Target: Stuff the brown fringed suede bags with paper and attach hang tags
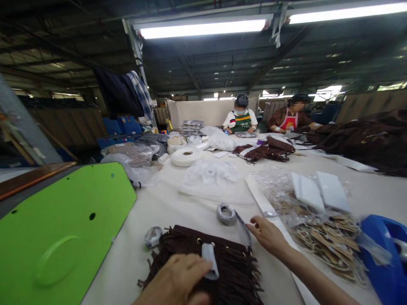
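Observation:
A dark brown fringed bag (232,260) with gold-coloured eyelets lies in front of me on the pale table. My left hand (181,277) rests flat over it, fingers stretched out, the fingertips touching a short grey strip (210,260) on the bag. To the right, my right hand (267,235) is by the bag's upper corner, fingers slightly apart. Close to those fingertips a thin dark and clear strip (243,228) runs from a small grey coil (226,213) down to the bag. Another clear, shiny roll (153,236) sits at the bag's left corner.
A green panel (70,228) stands at left. On the right are brown string tags (333,245), white pads (332,191), plastic bags and a blue container (381,254). A white roll (186,156) and clear bag (210,178) lie beyond. Two people (241,118) work opposite.

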